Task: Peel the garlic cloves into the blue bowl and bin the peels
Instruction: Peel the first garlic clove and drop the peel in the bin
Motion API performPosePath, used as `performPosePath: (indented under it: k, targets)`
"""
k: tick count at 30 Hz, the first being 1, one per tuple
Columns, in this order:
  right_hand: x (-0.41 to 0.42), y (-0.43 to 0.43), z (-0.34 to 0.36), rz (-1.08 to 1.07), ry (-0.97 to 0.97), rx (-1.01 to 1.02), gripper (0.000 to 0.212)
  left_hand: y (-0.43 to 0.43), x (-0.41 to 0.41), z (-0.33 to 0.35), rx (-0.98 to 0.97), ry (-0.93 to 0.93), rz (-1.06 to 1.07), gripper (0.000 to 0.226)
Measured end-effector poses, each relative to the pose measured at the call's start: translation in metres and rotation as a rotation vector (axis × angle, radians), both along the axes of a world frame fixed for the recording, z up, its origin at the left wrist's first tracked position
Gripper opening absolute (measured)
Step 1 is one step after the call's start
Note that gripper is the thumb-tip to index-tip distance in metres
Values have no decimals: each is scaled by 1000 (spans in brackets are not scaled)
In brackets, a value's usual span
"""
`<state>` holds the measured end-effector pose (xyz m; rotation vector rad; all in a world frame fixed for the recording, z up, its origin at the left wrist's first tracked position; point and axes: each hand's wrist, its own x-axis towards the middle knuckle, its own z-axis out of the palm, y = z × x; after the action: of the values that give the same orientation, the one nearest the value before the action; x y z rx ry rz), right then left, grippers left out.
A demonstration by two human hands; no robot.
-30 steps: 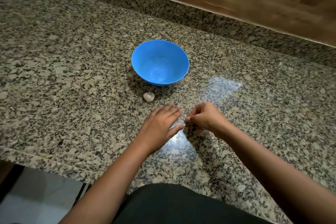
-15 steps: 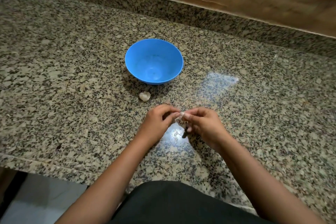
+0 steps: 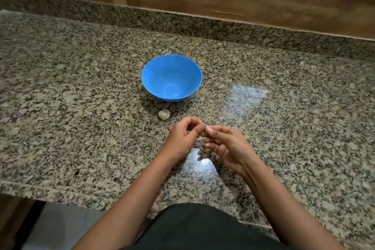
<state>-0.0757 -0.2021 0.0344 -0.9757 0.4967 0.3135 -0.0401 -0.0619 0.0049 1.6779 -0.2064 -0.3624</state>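
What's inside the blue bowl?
Nothing that I can see: the blue bowl shows only its bare blue inside, no garlic yet. Its near inner wall is hidden behind its own rim.

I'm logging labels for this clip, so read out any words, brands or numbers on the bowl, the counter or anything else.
None: no word, label, brand or number shows anywhere. The bowl is plain blue, the counter is speckled stone, and the clove pinched between left hand and right hand bears no print.
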Motion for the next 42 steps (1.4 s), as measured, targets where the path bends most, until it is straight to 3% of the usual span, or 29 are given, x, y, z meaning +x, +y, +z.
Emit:
performPosePath:
  k: [13,17,20,25,35,42]
  targets:
    - [1,5,-3,-45,64,41,13,-11,-4,-5,369,-292,-49,11]
    - [7,-5,-4,-104,64,47,10,-6,-10,-10,405,-321,-102,9]
    - [8,-10,-5,-87,61,2,10,-4,-9,-12,326,-235,-33,3]
    - [6,1,-8,-50,-32,-120,15,-7,1,-1,-5,92,143,11]
    - [1,12,-18,46,-245,-556,15,-14,-3,5,-188,292,250,5]
    - [0,16,-15,1,-294,-539,12,-22,-1,19,-330,475,319,14]
